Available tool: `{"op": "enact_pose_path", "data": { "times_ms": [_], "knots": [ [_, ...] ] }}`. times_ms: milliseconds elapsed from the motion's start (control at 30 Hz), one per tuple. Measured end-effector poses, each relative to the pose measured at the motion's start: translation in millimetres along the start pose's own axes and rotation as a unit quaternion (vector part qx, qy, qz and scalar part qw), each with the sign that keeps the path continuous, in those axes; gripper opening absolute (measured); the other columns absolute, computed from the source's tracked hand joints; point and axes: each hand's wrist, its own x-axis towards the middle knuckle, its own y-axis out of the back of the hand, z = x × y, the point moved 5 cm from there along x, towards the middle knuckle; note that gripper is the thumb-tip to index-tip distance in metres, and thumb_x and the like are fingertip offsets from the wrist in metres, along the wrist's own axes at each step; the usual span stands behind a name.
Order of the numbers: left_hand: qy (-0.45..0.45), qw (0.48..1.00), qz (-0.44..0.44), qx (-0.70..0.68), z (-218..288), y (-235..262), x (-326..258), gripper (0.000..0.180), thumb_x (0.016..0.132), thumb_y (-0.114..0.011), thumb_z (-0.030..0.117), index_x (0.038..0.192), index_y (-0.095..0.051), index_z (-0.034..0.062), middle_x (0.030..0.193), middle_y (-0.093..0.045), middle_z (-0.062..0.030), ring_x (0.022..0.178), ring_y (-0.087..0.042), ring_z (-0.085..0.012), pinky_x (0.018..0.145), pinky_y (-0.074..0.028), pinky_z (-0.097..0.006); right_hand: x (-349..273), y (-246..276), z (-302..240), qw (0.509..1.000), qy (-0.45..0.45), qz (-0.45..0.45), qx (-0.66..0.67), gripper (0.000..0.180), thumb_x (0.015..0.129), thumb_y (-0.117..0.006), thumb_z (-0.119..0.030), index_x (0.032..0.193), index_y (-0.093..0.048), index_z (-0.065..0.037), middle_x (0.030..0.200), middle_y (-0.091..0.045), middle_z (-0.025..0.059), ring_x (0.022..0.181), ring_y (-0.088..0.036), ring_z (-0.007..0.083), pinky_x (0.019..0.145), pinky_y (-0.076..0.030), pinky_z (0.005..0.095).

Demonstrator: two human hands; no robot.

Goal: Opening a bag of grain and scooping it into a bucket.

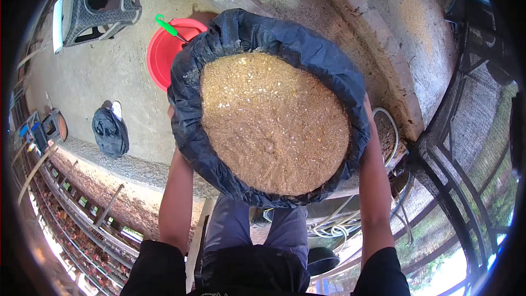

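Note:
A wide black sack (329, 57) with its rim folded outward fills the middle of the view. Inside it lies coarse golden-brown ground feed (274, 126) with pale flecks, paler toward the far side. Against the sack's left side is my left hand (171, 112), mostly hidden behind the black rim. My right hand (367, 107) is at the opposite side, its fingers out of sight behind the material. Both arms reach up around the sack and hold it between them, in front of my legs. Whether its base rests on anything is hidden.
Beyond the sack's far left side stands a red basin (159, 57) with a green-handled tool (167, 26) in it. A dark plastic stool (101, 10) and a black bag (110, 131) are on the concrete floor. Right are a raised curb (378, 38) and a pale hose (392, 126).

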Motion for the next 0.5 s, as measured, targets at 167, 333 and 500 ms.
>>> {"op": "enact_pose_path", "data": {
  "times_ms": [167,333,500],
  "knots": [
    [0.094,0.995,0.031,0.021,-72,38,38,0.05,0.095,-0.044,0.041,0.126,-0.051,0.0024,0.121,-0.058,-0.0049,0.108,-0.055,-0.02,0.093,-0.043,-0.034,33,2,-3,1.0,0.011,-0.022,-0.019,0.014,0.089,-0.06,-0.011,0.081,-0.063,-0.001,0.075,-0.06,-0.0039,0.065,-0.05,0.0034,0.061,-0.041,0.0207],
    [0.192,0.977,0.087,0.04,-165,90,6,0.049,0.094,-0.045,0.041,0.126,-0.052,0.0037,0.121,-0.058,-0.0056,0.108,-0.055,-0.021,0.093,-0.043,-0.035,69,1,3,0.989,0.007,-0.046,-0.137,0.016,0.089,-0.064,-0.014,0.081,-0.064,0.0,0.076,-0.062,-0.0025,0.066,-0.052,0.0025,0.06,-0.042,0.0186],
    [0.222,0.967,0.112,0.049,-218,105,-2,0.047,0.093,-0.046,0.04,0.125,-0.052,0.005,0.12,-0.058,-0.0063,0.109,-0.056,-0.0221,0.093,-0.043,-0.035,80,-2,13,0.986,0.001,-0.113,-0.123,0.018,0.092,-0.058,-0.018,0.092,-0.064,-0.001,0.091,-0.065,0.0025,0.077,-0.059,0.0099,0.07,-0.047,0.0246]
  ]
}}
